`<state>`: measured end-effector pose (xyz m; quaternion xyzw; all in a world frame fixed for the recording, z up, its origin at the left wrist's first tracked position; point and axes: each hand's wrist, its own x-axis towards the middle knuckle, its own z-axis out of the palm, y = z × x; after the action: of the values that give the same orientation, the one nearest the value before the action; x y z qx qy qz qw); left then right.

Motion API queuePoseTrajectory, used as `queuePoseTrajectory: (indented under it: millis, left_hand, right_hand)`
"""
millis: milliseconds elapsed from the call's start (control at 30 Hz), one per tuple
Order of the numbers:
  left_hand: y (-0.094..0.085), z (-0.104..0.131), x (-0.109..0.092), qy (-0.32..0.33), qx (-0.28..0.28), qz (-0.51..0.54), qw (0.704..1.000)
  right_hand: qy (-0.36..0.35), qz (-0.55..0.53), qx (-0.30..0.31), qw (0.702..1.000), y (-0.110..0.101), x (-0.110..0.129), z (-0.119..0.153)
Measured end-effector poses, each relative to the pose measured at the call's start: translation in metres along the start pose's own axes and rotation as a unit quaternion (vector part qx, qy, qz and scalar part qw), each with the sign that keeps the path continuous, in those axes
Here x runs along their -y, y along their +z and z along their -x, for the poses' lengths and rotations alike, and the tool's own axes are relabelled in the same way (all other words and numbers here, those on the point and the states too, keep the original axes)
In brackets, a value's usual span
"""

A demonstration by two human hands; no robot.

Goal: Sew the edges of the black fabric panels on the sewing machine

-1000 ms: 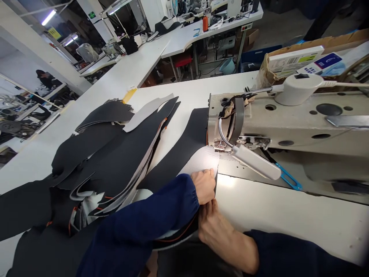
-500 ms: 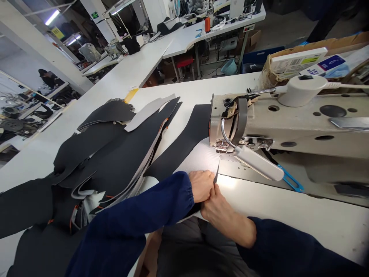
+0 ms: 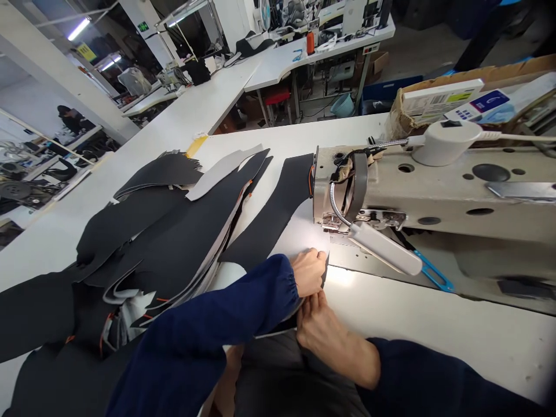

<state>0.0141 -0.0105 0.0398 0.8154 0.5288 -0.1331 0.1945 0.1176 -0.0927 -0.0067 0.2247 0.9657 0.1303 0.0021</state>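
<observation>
A black fabric piece (image 3: 264,223) with a light grey piece (image 3: 299,229) lies under the head of the sewing machine (image 3: 360,185). My left hand (image 3: 310,272) is closed on the edge of the light grey piece, just in front of the needle area. Right below it, near the table's front edge, my right hand (image 3: 324,327) pinches the same layered edge, its fingertips partly hidden. A white lamp (image 3: 384,248) shines beside the needle.
Stacked black panels (image 3: 174,231) with grey backing cover the left of the white table (image 3: 347,124). Blue tweezers (image 3: 434,271) lie under the machine arm. A cardboard box (image 3: 397,116) stands behind the machine. A person (image 3: 72,119) sits far left.
My left hand has moved slightly right and my right hand slightly down. The fabric under the machine has shifted, and an orange thread now shows at its far end.
</observation>
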Motion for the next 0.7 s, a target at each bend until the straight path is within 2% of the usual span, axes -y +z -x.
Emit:
queuePoseTrajectory:
  millis: [167, 300, 400, 567, 700]
  left_hand:
    - [0.000, 0.010, 0.001, -0.005, 0.021, 0.008, 1.000]
    - [-0.004, 0.009, 0.003, 0.007, -0.010, -0.020, 1.000]
    - [-0.005, 0.008, 0.008, 0.016, -0.022, -0.029, 0.999]
    - [-0.005, 0.008, 0.012, 0.032, 0.017, -0.035, 0.999]
    - [-0.006, -0.002, 0.009, 0.025, 0.015, -0.040, 0.999]
  right_hand:
    - [-0.016, -0.006, 0.006, 1.000, -0.009, -0.009, -0.002]
    - [-0.017, -0.001, -0.021, 1.000, -0.015, -0.009, -0.003]
    - [-0.005, 0.004, -0.033, 0.999, -0.008, -0.009, -0.005]
    - [0.022, 0.015, -0.058, 0.998, 0.014, -0.011, -0.010]
    - [0.018, 0.018, -0.061, 0.998, 0.012, -0.011, -0.012]
